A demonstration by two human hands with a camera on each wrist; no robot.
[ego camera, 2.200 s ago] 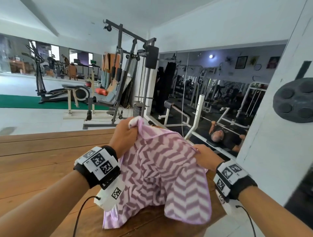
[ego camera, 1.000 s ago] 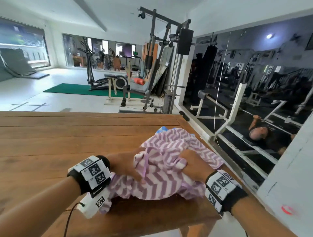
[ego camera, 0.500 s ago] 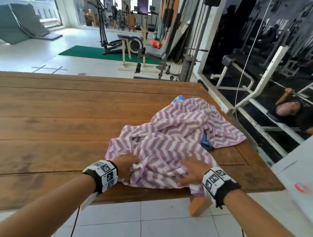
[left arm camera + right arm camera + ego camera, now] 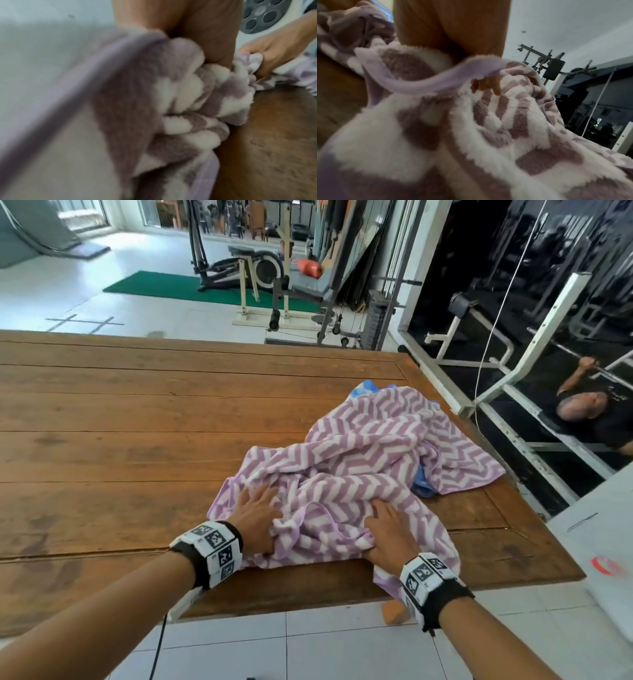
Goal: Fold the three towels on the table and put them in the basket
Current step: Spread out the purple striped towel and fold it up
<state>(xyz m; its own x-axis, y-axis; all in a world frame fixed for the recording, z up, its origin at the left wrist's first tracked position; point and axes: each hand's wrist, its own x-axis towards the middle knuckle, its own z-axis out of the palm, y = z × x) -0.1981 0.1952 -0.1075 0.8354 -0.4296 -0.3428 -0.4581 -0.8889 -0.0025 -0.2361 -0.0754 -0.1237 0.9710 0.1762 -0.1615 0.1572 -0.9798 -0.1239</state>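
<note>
Two hands lie on one crumpled purple-and-white chevron towel (image 4: 359, 470) at the near right part of a wooden table (image 4: 137, 419). From the head view, the left hand (image 4: 255, 517) sits at the towel's 8 o'clock side, fingers stretched forward over the cloth while the thumb side tucks into a bunched fold near the table's front edge; the left wrist view shows that fold pressed up against the palm, so the hand appears to be holding it, though the blur hides the exact grip. The right hand (image 4: 385, 534) rests at the towel's 6 o'clock, fingers spread flat on top and the thumb hooked under a fold; in the right wrist view its fingertips (image 4: 489, 84) press on the pile beside a lifted lilac hem. A corner of the towel hangs over the front edge under the right wrist. A blue cloth (image 4: 423, 482) peeks from beneath the towel at its 3 o'clock and again at its 12 o'clock tip. Gym machines (image 4: 239, 268) stand beyond the table at 12 o'clock, and a mirror wall (image 4: 548, 302) runs at 2 o'clock.
</note>
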